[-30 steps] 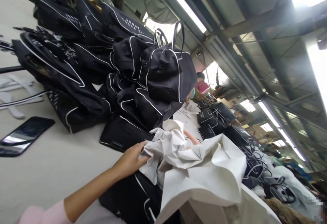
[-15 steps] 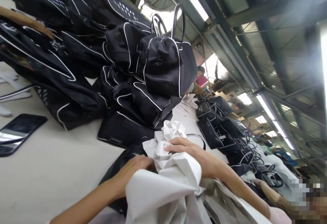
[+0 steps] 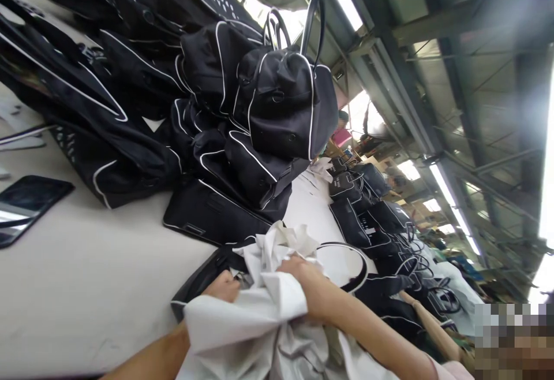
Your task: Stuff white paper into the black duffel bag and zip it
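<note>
Clock directions were taken from the crumpled off-white paper sheet [image 3: 242, 316], which lay low in the view, bunched over a black fabric bag with pale piping [image 3: 190, 287]. We saw the bare left hand [image 3: 223, 287] at ten o'clock, its fingers curled in; the sheet's folds covered part of it, so we could not tell what, if anything, it pinched. The bare right hand [image 3: 303, 279] rested on the sheet at one o'clock, fingers bent down into the creases; with the tips hidden, we could not tell whether they gripped or merely pressed.

The sheet blocked our view of most of the bag beneath. At two o'clock, just beside the right hand, arched a black strap handle with a white edge [image 3: 363, 270]. From eleven to twelve, a heap of black bags with white piping [image 3: 216, 212] crowded the far side, close to the working bag; on it sat a plump black bag with two upright handles [image 3: 281, 103]. At ten o'clock we noted a black slab with a glossy face [image 3: 30, 207] lying flat on the white tabletop [image 3: 108, 270]. A second group of black bags [image 3: 346, 186] stood toward one o'clock, and another person's bare forearm [image 3: 437, 328] reached in at three.
</note>
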A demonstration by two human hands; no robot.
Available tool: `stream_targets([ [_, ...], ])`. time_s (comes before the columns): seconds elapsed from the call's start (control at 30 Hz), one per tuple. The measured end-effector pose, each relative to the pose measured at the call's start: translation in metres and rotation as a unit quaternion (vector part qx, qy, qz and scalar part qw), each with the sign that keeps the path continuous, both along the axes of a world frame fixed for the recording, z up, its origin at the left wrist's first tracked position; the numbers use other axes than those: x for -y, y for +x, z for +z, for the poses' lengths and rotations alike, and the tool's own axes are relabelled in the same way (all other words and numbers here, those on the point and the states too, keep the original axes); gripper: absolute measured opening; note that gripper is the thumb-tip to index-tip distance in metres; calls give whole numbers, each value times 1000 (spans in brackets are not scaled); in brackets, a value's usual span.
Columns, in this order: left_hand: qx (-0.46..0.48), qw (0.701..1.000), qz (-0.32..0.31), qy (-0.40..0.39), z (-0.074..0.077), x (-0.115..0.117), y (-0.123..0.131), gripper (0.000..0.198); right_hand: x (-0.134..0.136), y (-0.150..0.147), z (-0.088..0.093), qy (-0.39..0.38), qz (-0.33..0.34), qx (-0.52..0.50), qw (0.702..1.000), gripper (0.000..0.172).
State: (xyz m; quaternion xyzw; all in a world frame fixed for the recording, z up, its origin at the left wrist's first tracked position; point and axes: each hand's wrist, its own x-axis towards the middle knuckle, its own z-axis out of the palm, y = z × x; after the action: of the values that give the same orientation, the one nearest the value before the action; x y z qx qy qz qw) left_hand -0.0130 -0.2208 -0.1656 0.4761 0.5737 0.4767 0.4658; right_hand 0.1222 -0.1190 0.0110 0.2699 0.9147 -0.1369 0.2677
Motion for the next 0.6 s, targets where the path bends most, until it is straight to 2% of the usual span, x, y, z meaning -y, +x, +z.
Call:
stream_targets([
  [0.03, -4, 999, -16, 33, -2, 7, 0, 13, 5, -6, -16, 66, 6, 32, 997, 15],
  [0.1, -26, 987, -58, 150, -2, 23, -1, 7, 10, -17, -53, 168, 20, 96, 981, 17],
  [0.17, -44, 971, -75, 224, -1, 37, -2, 6, 10, -26, -89, 205, 39, 158, 965, 22],
  [0.23, -43, 974, -79, 206, -2, 46, -5, 7, 9, -33, -116, 201, 66, 199, 957, 27],
  [0.3, -27, 980, -94, 171, -6, 50, -10, 3, 8, -36, -126, 178, 100, 200, 958, 27],
  [0.37, -9, 981, -101, 166, -12, 52, -14, 5, 12, -35, -116, 152, 143, 164, 964, 24],
  [0.47, 17, 979, -80, 188, -17, 54, -15, 11, 22, -31, -75, 85, 216, 108, 967, 27],
  [0.53, 26, 977, -61, 204, -18, 56, -13, 11, 27, -26, -50, 27, 262, 92, 960, 22],
  [0.6, 19, 975, -46, 215, -17, 58, -7, 10, 31, -21, -42, -30, 302, 86, 949, 19],
])
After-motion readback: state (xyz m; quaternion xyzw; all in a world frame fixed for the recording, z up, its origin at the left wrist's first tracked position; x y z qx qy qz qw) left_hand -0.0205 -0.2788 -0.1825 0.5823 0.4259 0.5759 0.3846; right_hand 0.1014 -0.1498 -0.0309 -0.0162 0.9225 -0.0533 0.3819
